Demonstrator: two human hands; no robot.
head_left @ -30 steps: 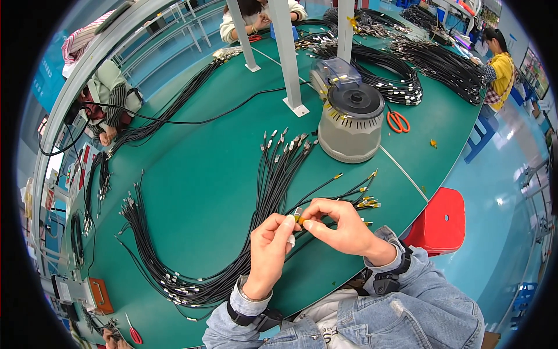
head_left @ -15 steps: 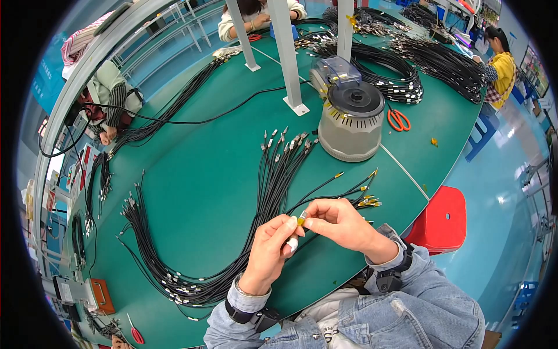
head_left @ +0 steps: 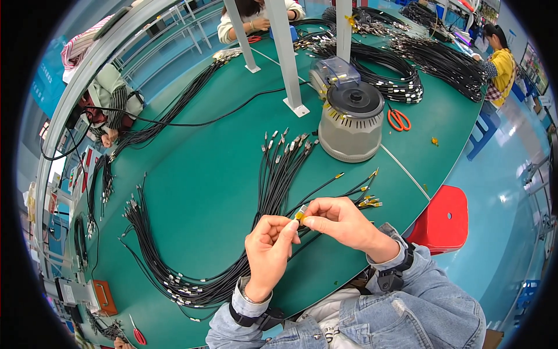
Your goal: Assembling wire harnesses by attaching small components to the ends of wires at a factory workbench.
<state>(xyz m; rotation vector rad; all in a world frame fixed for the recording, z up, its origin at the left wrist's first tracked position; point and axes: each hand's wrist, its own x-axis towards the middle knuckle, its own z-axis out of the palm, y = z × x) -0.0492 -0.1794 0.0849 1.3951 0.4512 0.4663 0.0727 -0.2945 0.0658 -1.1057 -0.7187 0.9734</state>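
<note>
Between my two hands is the end of a black cable, its small metal connector [head_left: 301, 210] pointing up with yellow tape around its base. My left hand [head_left: 270, 247] pinches the cable just below the connector, thumb against fingers. My right hand [head_left: 343, 225] pinches at the yellow tape from the other side. Beneath my hands a long bundle of black cables [head_left: 232, 269] curves across the green table [head_left: 192, 215], with silver plugs at its ends. To the right of the bundle lie several cable ends with yellow tape [head_left: 369, 202].
A round tape dispenser [head_left: 351, 125] stands beyond my hands, with orange-handled scissors [head_left: 399, 120] to its right. Metal posts [head_left: 285, 58] rise from the table. Coiled cables [head_left: 395, 75] lie at the far side. A red stool [head_left: 444, 221] stands at right; other people work around.
My left hand has shifted and turned slightly, its fingers curling more closely below the connector. The white piece seen under its fingers no longer shows. My right hand has barely moved.
</note>
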